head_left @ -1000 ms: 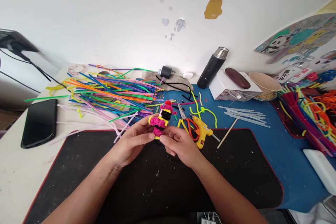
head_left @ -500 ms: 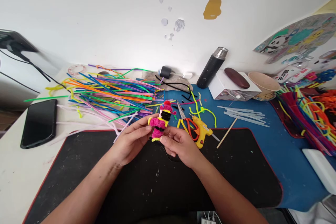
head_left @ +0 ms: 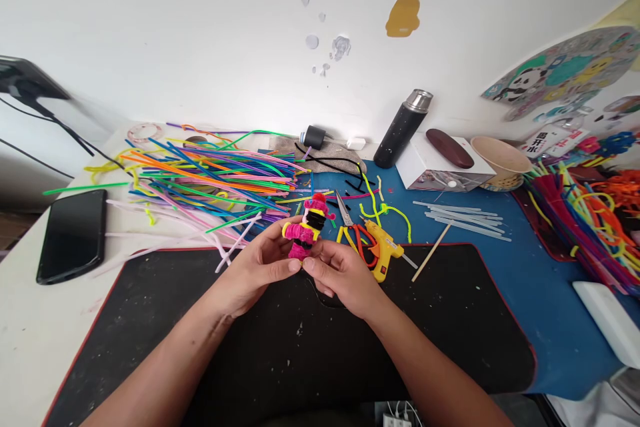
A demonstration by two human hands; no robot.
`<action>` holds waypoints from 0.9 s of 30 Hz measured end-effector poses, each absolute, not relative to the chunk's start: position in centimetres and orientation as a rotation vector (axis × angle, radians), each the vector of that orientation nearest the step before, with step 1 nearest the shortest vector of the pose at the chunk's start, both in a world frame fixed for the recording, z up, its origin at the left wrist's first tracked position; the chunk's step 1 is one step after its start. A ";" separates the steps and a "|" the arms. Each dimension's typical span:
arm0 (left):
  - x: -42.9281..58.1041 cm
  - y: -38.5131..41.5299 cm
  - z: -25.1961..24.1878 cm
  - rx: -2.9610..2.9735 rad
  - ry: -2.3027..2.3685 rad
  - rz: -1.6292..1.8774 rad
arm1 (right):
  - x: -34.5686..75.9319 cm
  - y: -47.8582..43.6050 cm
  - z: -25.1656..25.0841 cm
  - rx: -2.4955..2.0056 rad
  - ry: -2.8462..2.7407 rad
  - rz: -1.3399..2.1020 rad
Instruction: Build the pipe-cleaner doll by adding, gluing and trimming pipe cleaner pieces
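A small fuzzy figure (head_left: pixel 302 233) in magenta, black and yellow with a red top is held upright above the black mat (head_left: pixel 300 353). My left hand (head_left: pixel 260 270) grips it from the left, its thumb at the figure's base and its fingers behind. From the right, my right hand (head_left: pixel 343 275) pinches the lower end with thumb and fingers. The two thumb tips nearly meet there. Parts of the fingers behind the figure are hidden.
Pipe cleaners (head_left: pixel 215 177) are heaped at back left, near a phone (head_left: pixel 73 237). Right of my hands lie pliers (head_left: pixel 357 230), a yellow glue gun (head_left: pixel 384 250), a wooden stick (head_left: pixel 432 252) and glue sticks (head_left: pixel 467 219). Behind them stands a black bottle (head_left: pixel 404 128).
My left thumb has moved down and right, from the figure's side to its base. The figure's lower edge is now more covered by the thumbs.
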State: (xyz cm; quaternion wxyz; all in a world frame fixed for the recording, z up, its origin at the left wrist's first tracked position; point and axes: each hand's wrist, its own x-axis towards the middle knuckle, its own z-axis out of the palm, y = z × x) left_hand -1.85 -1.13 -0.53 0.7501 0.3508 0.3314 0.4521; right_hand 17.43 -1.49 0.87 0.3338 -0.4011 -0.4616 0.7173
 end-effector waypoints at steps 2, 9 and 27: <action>-1.8 -1.1 -0.6 0.756 0.731 1.005 | 17.4 -1.5 0.8 -1.059 -1.196 1.866; -1.3 -1.2 -0.5 0.701 0.734 1.050 | 17.2 -1.6 0.8 -1.052 -1.178 1.857; -0.5 -1.2 -0.5 0.508 0.670 1.114 | 16.9 -2.0 -0.2 -1.033 -1.119 1.872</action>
